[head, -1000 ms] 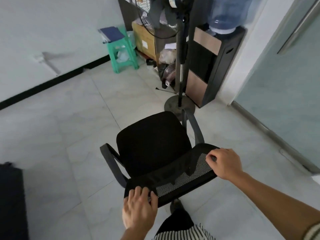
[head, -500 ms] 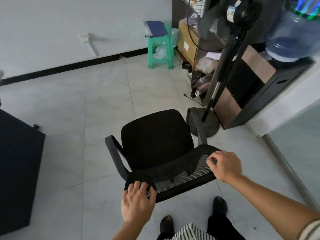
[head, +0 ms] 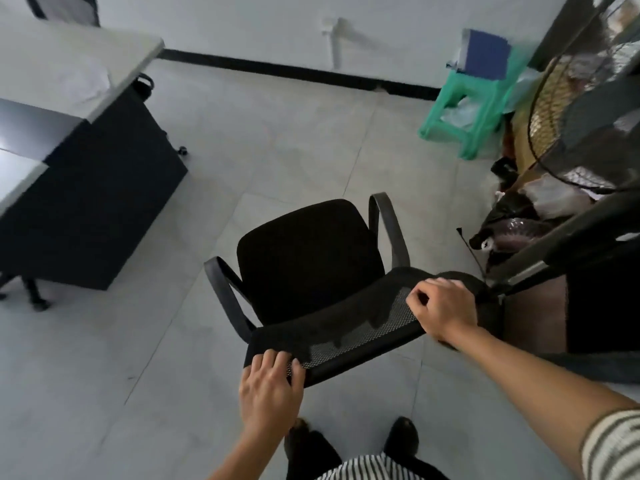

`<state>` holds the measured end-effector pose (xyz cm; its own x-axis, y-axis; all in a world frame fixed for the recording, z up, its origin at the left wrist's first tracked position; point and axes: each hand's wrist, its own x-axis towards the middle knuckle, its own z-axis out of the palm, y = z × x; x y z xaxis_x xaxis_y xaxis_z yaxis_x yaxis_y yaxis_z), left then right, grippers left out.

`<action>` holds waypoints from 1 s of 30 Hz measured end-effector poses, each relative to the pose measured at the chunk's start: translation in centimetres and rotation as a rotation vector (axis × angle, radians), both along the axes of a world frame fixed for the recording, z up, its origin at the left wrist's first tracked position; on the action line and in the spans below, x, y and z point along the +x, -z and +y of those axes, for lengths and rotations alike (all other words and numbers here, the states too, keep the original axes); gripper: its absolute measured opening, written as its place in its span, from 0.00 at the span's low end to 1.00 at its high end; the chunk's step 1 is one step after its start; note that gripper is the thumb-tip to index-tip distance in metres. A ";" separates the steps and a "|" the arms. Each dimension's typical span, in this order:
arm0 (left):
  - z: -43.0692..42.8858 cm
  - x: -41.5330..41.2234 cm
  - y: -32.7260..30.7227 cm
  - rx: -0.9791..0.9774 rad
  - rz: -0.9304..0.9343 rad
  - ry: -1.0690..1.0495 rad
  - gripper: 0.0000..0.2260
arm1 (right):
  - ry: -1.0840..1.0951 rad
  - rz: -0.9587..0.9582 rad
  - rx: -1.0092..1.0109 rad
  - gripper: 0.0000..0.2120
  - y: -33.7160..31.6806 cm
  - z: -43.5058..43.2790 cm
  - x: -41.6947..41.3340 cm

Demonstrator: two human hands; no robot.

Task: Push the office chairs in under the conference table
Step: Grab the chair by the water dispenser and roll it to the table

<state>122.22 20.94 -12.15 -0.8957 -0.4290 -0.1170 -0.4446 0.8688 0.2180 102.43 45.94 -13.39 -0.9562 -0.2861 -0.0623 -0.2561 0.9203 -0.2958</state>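
A black office chair (head: 308, 258) with a mesh backrest and grey armrests stands on the tiled floor just in front of me, its seat facing away. My left hand (head: 268, 389) grips the left end of the backrest's top edge. At the right end of that edge, my right hand (head: 443, 311) grips it with curled fingers. The conference table (head: 69, 77), with a pale top over dark panels, sits at the far left, well apart from the chair. Another chair's backrest (head: 64, 5) shows behind the table at the top left.
A green plastic stool (head: 467, 109) with a blue book on it stands at the back right. A standing fan (head: 588, 109), bags and a dark cabinet crowd the right side, close to the chair's right end. Open tiled floor lies between chair and table.
The view has swung left, bringing the conference table into sight. The chair has turned with it, its seat now pointing more toward the wall. Both hands keep their grip on the backrest.
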 end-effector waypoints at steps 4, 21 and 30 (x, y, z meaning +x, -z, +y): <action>2.4 -2.4 -0.4 0.009 0.000 -0.136 0.16 | -0.133 -0.013 0.004 0.14 0.3 -1.3 -6.6; -11.5 -13.5 -0.4 -0.013 0.010 -0.421 0.14 | -0.406 -0.036 -0.018 0.15 0.0 -23.7 -22.7; -24.9 -18.2 0.1 -0.082 -0.043 -0.533 0.15 | -0.525 -0.052 -0.022 0.15 -0.9 -38.9 -27.7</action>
<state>104.00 -4.01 -12.29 -0.5470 -0.8317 -0.0953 -0.8352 0.5343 0.1306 74.71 7.06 -12.44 -0.6794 -0.7276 -0.0947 -0.6654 0.6653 -0.3385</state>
